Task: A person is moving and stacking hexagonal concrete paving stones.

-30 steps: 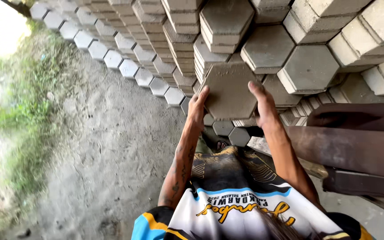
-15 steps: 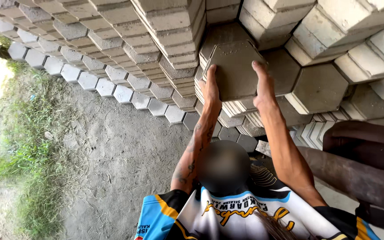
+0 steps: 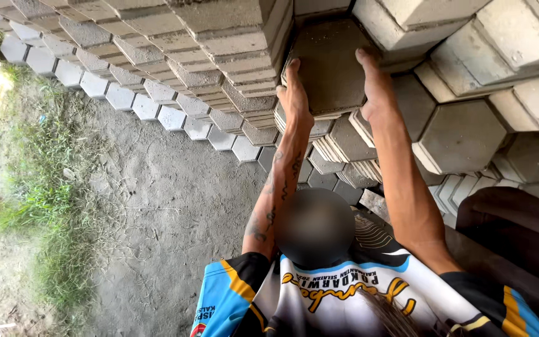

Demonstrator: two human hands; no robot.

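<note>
Both my hands grip one grey hexagonal paving block (image 3: pixel 330 68) by its sides, pressed flat against a tall stack of the same blocks (image 3: pixel 219 56). My left hand (image 3: pixel 294 93), on a tattooed forearm, holds the block's left edge. On the right edge sits my right hand (image 3: pixel 375 87). The block lies at the top of the stack face, between neighbouring hexagonal blocks (image 3: pixel 463 134).
Rows of stacked hexagonal blocks (image 3: pixel 113 93) run off to the upper left along a bare dirt ground (image 3: pixel 163 206). Grass (image 3: pixel 38 187) grows at the left. A dark brown rusty metal frame (image 3: pixel 519 231) stands at the lower right.
My two hands have carried the block further up and in against the stack, and my arms are stretched out more. The view has swung closer to the blocks.
</note>
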